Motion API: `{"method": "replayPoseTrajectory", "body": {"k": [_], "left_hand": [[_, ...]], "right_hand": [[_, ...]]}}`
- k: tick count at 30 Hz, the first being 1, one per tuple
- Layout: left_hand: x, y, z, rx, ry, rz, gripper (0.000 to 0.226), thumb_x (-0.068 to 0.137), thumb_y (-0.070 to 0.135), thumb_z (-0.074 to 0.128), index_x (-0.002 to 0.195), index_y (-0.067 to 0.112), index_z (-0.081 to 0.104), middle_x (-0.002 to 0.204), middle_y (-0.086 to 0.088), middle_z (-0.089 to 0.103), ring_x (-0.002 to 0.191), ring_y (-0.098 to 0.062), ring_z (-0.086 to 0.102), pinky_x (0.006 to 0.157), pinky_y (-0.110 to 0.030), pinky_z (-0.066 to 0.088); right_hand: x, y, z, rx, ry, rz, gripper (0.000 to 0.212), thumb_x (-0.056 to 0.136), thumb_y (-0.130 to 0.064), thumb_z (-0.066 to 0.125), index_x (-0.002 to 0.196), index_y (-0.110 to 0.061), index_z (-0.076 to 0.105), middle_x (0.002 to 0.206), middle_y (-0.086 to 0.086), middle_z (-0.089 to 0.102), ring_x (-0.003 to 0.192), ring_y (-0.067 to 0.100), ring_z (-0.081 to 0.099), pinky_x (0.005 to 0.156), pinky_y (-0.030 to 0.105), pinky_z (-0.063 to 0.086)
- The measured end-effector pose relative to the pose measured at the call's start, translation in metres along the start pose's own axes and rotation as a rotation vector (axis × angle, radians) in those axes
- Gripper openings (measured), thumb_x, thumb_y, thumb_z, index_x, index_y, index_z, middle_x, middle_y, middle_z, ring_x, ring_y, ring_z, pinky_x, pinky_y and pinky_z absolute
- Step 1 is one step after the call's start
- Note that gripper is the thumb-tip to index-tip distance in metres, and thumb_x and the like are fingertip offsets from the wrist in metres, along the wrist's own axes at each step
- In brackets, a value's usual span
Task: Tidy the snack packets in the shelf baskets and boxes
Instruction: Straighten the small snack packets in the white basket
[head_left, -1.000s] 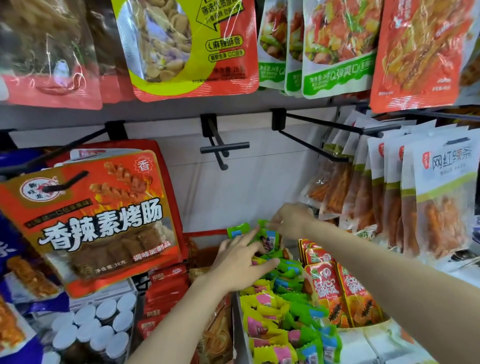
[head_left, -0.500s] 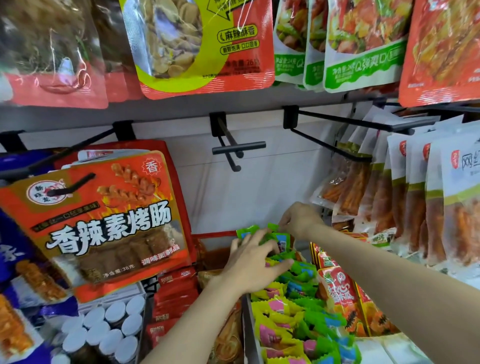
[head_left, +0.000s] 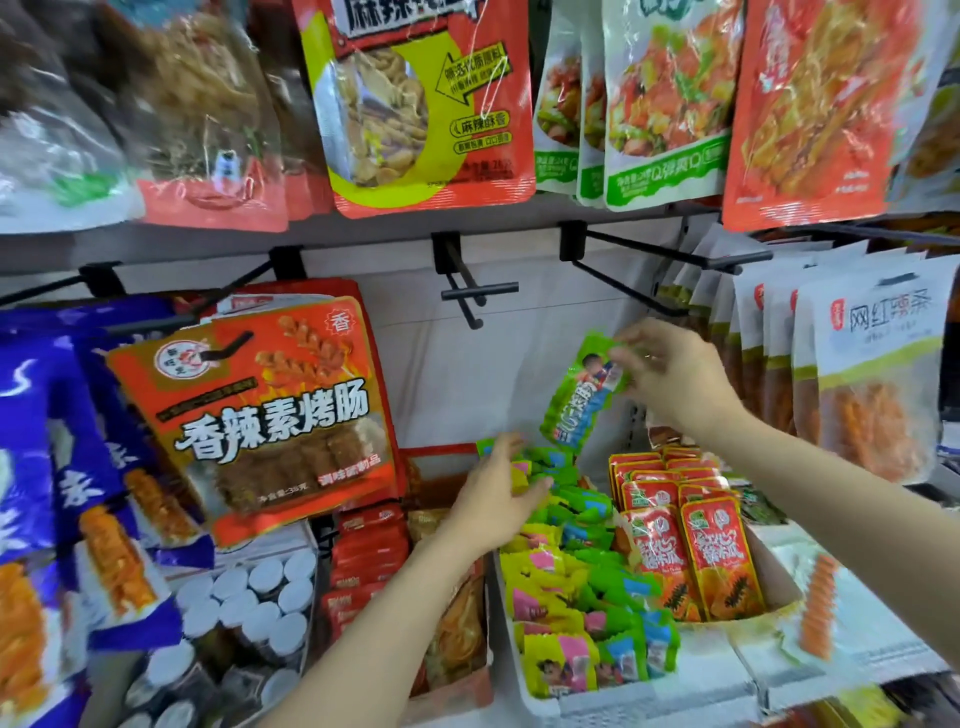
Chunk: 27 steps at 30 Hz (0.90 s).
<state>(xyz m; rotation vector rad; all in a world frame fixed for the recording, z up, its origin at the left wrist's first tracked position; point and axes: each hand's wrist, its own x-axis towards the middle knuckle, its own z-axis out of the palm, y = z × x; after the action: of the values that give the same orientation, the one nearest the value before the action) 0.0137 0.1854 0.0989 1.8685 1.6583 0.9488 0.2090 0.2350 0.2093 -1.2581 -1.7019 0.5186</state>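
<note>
My right hand (head_left: 675, 379) pinches the top of a green snack packet (head_left: 579, 400) with blue print and holds it hanging above the back of a white box (head_left: 639, 693). That box holds several small green, yellow and pink packets (head_left: 576, 597), and upright red packets (head_left: 691, 551) stand along its right side. My left hand (head_left: 493, 499) lies with straight fingers on the green packets at the box's back left corner.
A red box of red and orange packets (head_left: 371, 556) stands to the left, beside white-capped jars (head_left: 249, 608). Large bags hang from black hooks (head_left: 478, 291) above and on both sides. Another white tray (head_left: 852, 639) lies at the right.
My right hand has lifted a green packet up out of the back of the box. My left hand has stayed on the pile. The camera has tilted upward slightly.
</note>
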Motion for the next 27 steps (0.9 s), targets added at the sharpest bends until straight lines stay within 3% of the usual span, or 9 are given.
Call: {"method": "replayPoseTrajectory", "body": {"k": [2, 4, 6, 8, 11, 13, 18, 23, 27], "left_hand": [[-0.006, 0.014, -0.006, -0.182, 0.037, -0.053, 0.067, 0.089, 0.023, 0.071, 0.144, 0.009, 0.034, 0.144, -0.003, 0.045, 0.128, -0.017, 0.050, 0.107, -0.036, 0.041], [-0.015, 0.028, -0.009, -0.377, 0.018, -0.081, 0.063, 0.089, 0.016, 0.071, 0.143, 0.010, 0.039, 0.139, -0.002, 0.050, 0.126, -0.015, 0.051, 0.105, -0.037, 0.045], [-0.027, 0.038, -0.011, -0.580, -0.015, -0.102, 0.033, 0.090, 0.011, 0.067, 0.122, 0.016, 0.059, 0.116, 0.001, 0.066, 0.106, -0.010, 0.062, 0.089, -0.025, 0.053], [-0.043, 0.045, -0.013, -0.765, -0.037, -0.148, 0.013, 0.092, 0.012, 0.065, 0.103, 0.015, 0.070, 0.096, -0.001, 0.072, 0.085, -0.009, 0.066, 0.069, -0.021, 0.054], [-0.060, 0.046, -0.013, -0.958, -0.033, -0.251, 0.020, 0.094, 0.011, 0.060, 0.109, 0.002, 0.069, 0.100, -0.011, 0.072, 0.081, -0.012, 0.067, 0.064, -0.022, 0.055], [-0.068, 0.047, -0.012, -1.027, -0.017, -0.313, 0.023, 0.096, 0.009, 0.056, 0.113, -0.001, 0.066, 0.102, -0.011, 0.072, 0.080, -0.012, 0.068, 0.064, -0.020, 0.056], [-0.078, 0.050, -0.013, -1.094, -0.033, -0.373, 0.015, 0.096, 0.011, 0.055, 0.100, 0.009, 0.069, 0.089, -0.002, 0.076, 0.072, -0.007, 0.070, 0.064, -0.019, 0.055], [-0.083, 0.050, -0.014, -1.211, -0.049, -0.388, 0.029, 0.089, 0.023, 0.061, 0.112, 0.006, 0.067, 0.099, -0.007, 0.076, 0.080, -0.011, 0.072, 0.069, -0.023, 0.058], [-0.088, 0.050, -0.022, -1.615, -0.169, -0.522, 0.057, 0.090, 0.050, 0.053, 0.122, 0.003, 0.060, 0.117, -0.023, 0.068, 0.097, -0.035, 0.071, 0.069, -0.041, 0.061]], "right_hand": [[-0.006, -0.007, -0.013, 0.101, -0.022, 0.091, 0.008, 0.091, -0.018, 0.068, 0.087, -0.024, 0.064, 0.099, 0.009, 0.072, 0.094, 0.028, 0.069, 0.084, 0.049, 0.056], [-0.012, -0.013, -0.023, 0.183, -0.030, 0.154, 0.003, 0.092, -0.016, 0.066, 0.092, -0.018, 0.064, 0.105, 0.014, 0.070, 0.092, 0.031, 0.069, 0.076, 0.047, 0.059], [-0.018, -0.018, -0.032, 0.248, -0.022, 0.209, 0.014, 0.091, -0.016, 0.067, 0.101, -0.006, 0.065, 0.105, 0.015, 0.069, 0.078, 0.028, 0.071, 0.059, 0.036, 0.061], [-0.025, -0.021, -0.038, 0.192, -0.033, 0.249, 0.022, 0.091, -0.021, 0.068, 0.104, -0.005, 0.066, 0.094, 0.007, 0.070, 0.061, 0.019, 0.071, 0.055, 0.034, 0.061], [-0.033, -0.021, -0.042, 0.114, -0.074, 0.283, 0.009, 0.090, -0.022, 0.069, 0.092, -0.014, 0.067, 0.085, 0.004, 0.072, 0.063, 0.020, 0.073, 0.071, 0.056, 0.059], [-0.037, -0.021, -0.042, 0.160, -0.081, 0.316, 0.006, 0.091, -0.017, 0.068, 0.092, -0.012, 0.066, 0.090, 0.008, 0.072, 0.070, 0.026, 0.073, 0.077, 0.061, 0.056], [-0.043, -0.025, -0.041, 0.216, -0.097, 0.360, 0.018, 0.090, -0.008, 0.066, 0.104, 0.004, 0.064, 0.102, 0.021, 0.070, 0.071, 0.025, 0.071, 0.056, 0.027, 0.060], [-0.046, -0.030, -0.041, 0.282, -0.104, 0.374, 0.016, 0.091, -0.006, 0.064, 0.102, 0.006, 0.063, 0.084, 0.012, 0.068, 0.062, 0.017, 0.068, 0.050, 0.022, 0.058], [-0.049, -0.033, -0.041, 0.401, -0.125, 0.354, 0.015, 0.092, -0.006, 0.064, 0.102, 0.004, 0.062, 0.093, 0.019, 0.069, 0.080, 0.030, 0.069, 0.065, 0.035, 0.060]]}}
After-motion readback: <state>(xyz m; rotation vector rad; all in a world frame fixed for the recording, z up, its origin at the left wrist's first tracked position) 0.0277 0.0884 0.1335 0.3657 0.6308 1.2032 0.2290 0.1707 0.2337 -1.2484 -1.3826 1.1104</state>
